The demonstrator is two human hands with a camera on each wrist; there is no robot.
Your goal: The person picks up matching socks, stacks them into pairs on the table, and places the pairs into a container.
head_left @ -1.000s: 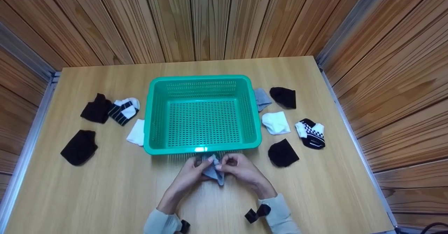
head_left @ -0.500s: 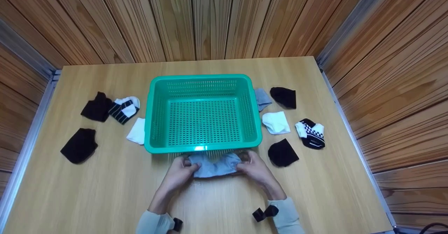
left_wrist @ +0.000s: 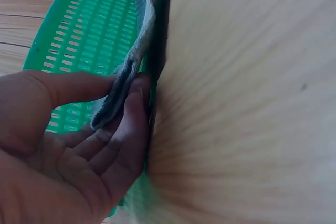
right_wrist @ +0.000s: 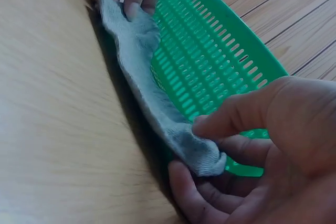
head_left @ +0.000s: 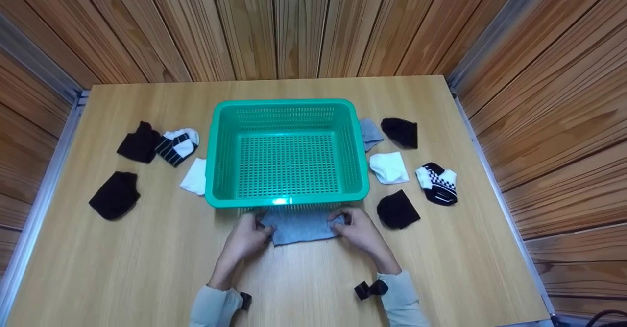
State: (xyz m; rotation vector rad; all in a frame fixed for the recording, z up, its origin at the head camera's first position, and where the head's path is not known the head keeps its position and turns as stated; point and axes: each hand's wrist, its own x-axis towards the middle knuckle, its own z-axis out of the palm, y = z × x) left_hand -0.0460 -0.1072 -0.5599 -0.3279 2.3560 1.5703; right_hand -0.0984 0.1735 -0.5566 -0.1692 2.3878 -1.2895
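A grey-blue sock (head_left: 301, 226) is stretched out sideways between my two hands, just in front of the basket's near wall. My left hand (head_left: 247, 236) pinches its left end between thumb and fingers; in the left wrist view the sock's opening (left_wrist: 113, 106) shows at the fingertips. At the other end, my right hand (head_left: 360, 231) pinches the sock, with the thumb on top and the fingers beneath in the right wrist view. The green basket (head_left: 289, 202) holds nothing and hides part of the sock's far edge.
Left of the basket lie black socks (head_left: 115, 196), a striped sock (head_left: 177, 147) and a white sock (head_left: 195, 177). On its right are another grey sock (head_left: 371, 133), a white sock (head_left: 389, 167), black socks (head_left: 397, 209) and a checkered sock (head_left: 437, 184). Wood-panelled walls (head_left: 303, 28) enclose the table.
The grey sock was bunched between close hands a second ago. My hands have moved apart, spreading it wide, and it now lies flatter and smoother.
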